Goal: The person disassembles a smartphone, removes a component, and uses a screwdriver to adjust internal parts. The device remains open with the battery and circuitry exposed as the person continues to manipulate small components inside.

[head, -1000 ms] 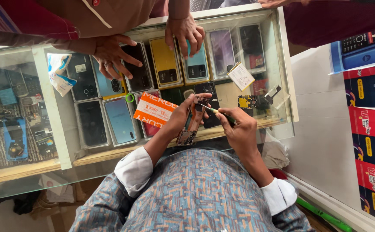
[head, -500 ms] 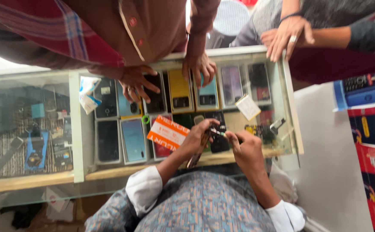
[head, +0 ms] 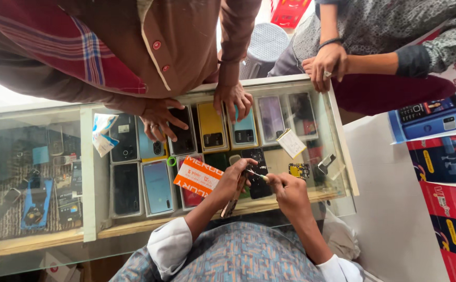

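Note:
My left hand (head: 232, 181) grips a slim dark phone (head: 233, 201) held on edge over the glass counter (head: 89, 209). My right hand (head: 289, 192) pinches a thin metal tool (head: 255, 175), and its tip meets the top of the phone by my left fingers. Both hands are close together above the counter's near edge. An orange and white box (head: 196, 177) lies just left of my left hand.
Across the counter a person in a brown shirt rests two hands (head: 160, 119) (head: 233, 99) on the glass. Another person's hand (head: 327, 60) is at the far right corner. Several phones lie under the glass, with a white tag (head: 291, 142) and a small circuit part (head: 298, 170) on top.
The view has tilted up, so the people across the counter show more. My hands have stayed together on the phone and tool, and the second person's hand has come into view.

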